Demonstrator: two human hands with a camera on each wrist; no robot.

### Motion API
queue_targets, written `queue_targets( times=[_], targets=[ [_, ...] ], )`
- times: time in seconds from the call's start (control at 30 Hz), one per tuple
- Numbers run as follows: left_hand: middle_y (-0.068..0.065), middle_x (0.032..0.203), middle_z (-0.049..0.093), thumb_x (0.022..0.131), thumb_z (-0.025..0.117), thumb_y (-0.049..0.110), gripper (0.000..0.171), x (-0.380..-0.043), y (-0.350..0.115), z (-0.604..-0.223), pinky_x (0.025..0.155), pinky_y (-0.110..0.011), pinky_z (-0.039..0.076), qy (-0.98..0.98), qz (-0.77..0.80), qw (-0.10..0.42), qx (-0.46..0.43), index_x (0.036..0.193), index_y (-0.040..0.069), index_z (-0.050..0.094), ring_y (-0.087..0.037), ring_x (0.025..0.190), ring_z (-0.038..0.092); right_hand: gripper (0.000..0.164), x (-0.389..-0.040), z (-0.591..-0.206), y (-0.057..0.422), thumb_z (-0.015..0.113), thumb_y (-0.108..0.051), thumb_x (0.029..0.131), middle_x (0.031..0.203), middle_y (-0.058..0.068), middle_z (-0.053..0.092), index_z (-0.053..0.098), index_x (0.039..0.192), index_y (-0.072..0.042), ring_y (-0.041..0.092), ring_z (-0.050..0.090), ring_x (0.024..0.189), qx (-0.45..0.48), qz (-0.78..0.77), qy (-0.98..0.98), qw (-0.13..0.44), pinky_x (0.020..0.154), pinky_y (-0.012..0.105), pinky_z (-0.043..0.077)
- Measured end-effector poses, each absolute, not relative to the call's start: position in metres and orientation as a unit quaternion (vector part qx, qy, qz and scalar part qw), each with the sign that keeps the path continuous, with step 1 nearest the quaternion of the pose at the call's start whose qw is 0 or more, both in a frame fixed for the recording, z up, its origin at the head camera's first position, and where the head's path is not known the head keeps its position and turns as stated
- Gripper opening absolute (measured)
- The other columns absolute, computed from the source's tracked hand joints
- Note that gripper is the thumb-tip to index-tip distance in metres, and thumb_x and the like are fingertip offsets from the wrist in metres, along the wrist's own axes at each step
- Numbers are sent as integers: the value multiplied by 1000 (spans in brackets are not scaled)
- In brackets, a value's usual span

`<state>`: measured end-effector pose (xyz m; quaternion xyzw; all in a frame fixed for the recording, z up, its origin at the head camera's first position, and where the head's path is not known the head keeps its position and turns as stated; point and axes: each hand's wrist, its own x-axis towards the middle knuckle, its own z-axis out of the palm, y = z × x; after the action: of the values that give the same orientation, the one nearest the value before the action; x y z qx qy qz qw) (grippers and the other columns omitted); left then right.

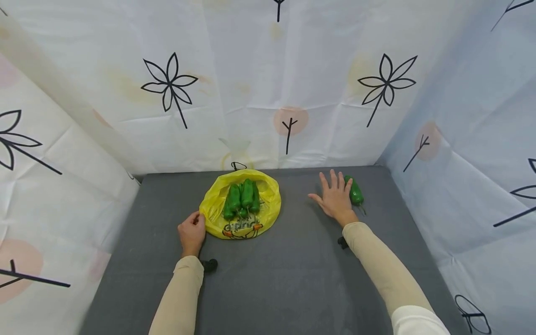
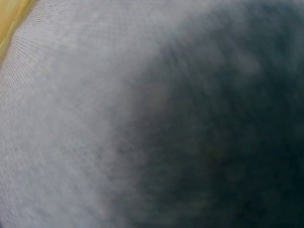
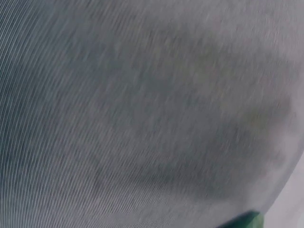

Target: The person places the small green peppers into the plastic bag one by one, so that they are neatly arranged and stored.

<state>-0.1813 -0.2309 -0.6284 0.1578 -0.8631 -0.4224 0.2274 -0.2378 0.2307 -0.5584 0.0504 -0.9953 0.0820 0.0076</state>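
Observation:
Several green peppers (image 1: 240,197) lie together in an open yellow plastic bag (image 1: 272,204) with its rim spread wide. At the bag's left edge, my left hand (image 1: 192,235) pinches the rim between thumb and curled fingers. My right hand (image 1: 337,200) is spread, fingers straight and apart, over the right side of the table. Just right of it lies a single green pepper (image 1: 356,193), partly covered by the fingers. In the right wrist view only a tip of that pepper (image 3: 249,221) shows. A strip of the yellow bag (image 2: 7,23) enters the left wrist view's corner.
The dark grey table (image 1: 272,288) ends at a white patterned cloth (image 1: 326,93) behind. More such cloth (image 1: 473,195) stands along the right side, and another stretch (image 1: 75,195) along the left. Both wrist views show mostly blurred table surface.

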Motion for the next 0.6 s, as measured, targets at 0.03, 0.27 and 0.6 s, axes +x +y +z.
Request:
queue_targets(
  times=[0.03,0.27,0.6],
  targets=[
    [-15,87,78,97,59,19,26,-181,-231,-628,73,-42,52,-863,-423,227,158,106,7,80,-29,74,67,89,-238,-558,234,48,-65,99,170,25,4,15,165,-15,51,1,156,50,82,-995,7,118,75,-5],
    [-16,89,78,97,60,20,26,-180,-229,-628,74,-41,51,-861,-428,222,164,107,6,80,-30,75,67,91,-236,-551,252,56,-59,98,168,29,6,16,164,-11,54,1,154,35,106,-994,16,117,77,-3],
    [-14,86,78,97,61,19,25,-183,-229,-630,70,-30,49,-861,-423,233,161,106,7,81,-25,72,65,95,-231,-553,276,60,-54,98,166,33,8,12,164,-6,58,6,152,-5,127,-992,0,117,77,4]
  ],
)
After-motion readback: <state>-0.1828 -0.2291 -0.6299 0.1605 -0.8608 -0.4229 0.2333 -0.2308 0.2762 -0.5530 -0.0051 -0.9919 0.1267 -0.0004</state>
